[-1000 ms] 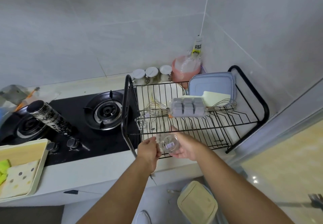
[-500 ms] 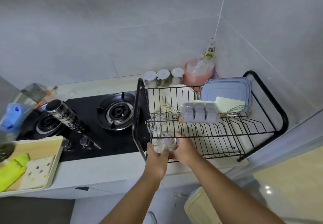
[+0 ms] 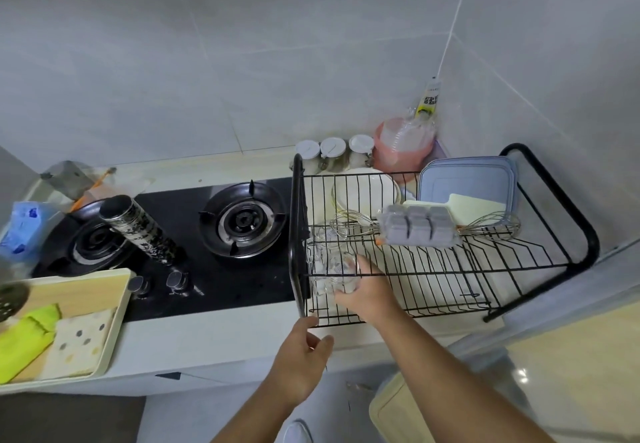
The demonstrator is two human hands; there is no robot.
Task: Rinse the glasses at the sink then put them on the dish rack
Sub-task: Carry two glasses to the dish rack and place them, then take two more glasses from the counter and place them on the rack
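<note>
A black wire dish rack [image 3: 581, 235] stands on the counter to the right of the stove. My right hand [image 3: 369, 292] grips a clear glass [image 3: 337, 274] at the rack's front left corner, inside the wires. Another clear glass [image 3: 320, 245] sits just behind it on the rack. My left hand [image 3: 303, 356] hangs below the rack's front left edge with loosely curled fingers and holds nothing. The sink is out of view.
The rack also holds a white bowl [image 3: 363, 190], two whisks [image 3: 349, 226], a grey ice tray [image 3: 419, 229] and blue lids [image 3: 467, 179]. A two-burner stove [image 3: 242, 221] with a patterned flask [image 3: 138, 229] lies left. A tray with cloths [image 3: 52, 332] sits at front left.
My right hand carried the glass forward into the rack's front left corner. My left hand let go of it and dropped back below the counter edge.
</note>
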